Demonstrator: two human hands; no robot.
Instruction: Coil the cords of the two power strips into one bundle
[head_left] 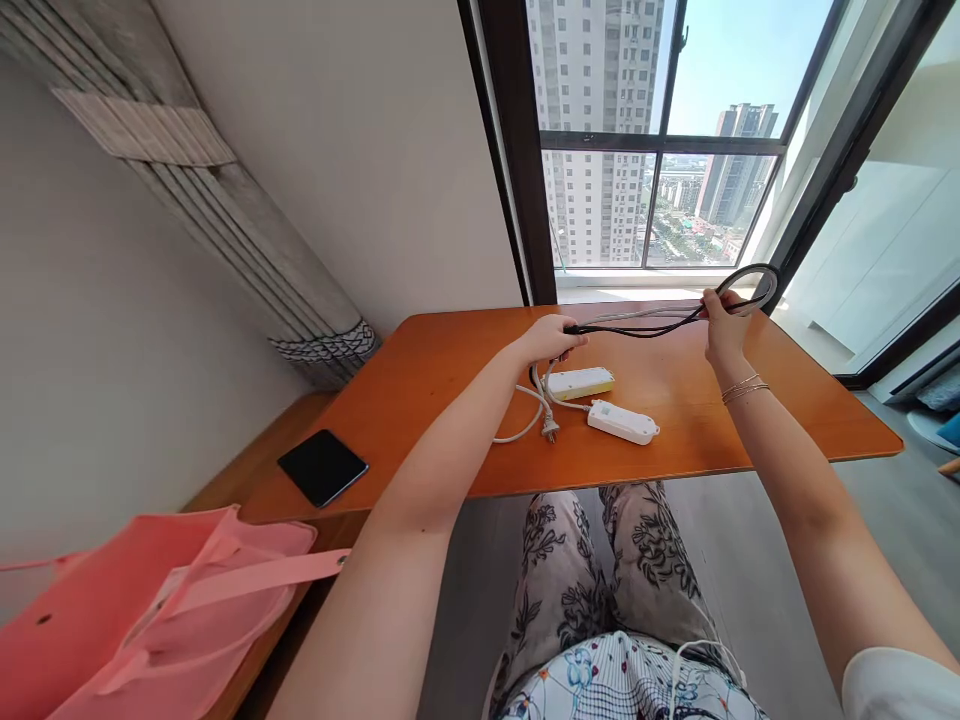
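A bundle of black and white cables (645,325) stretches between my two hands above the wooden table (450,350). My left hand (551,340) is closed around its left end, and a white cord hangs down below it. My right hand (724,312) grips the other end, where the cables bend into a loop. Below my left hand lie a white plug (550,428) and a white power strip (624,423) with its cord attached. Just behind that strip sits a second white block with a yellowish side (579,383), probably also a power strip.
A black tablet or phone (322,467) lies flat at the table's left. A pink bag (180,620) stands at the lower left. Behind the table is a window (660,142), with a gathered grey curtain (225,200) to the left. My legs are under the front edge.
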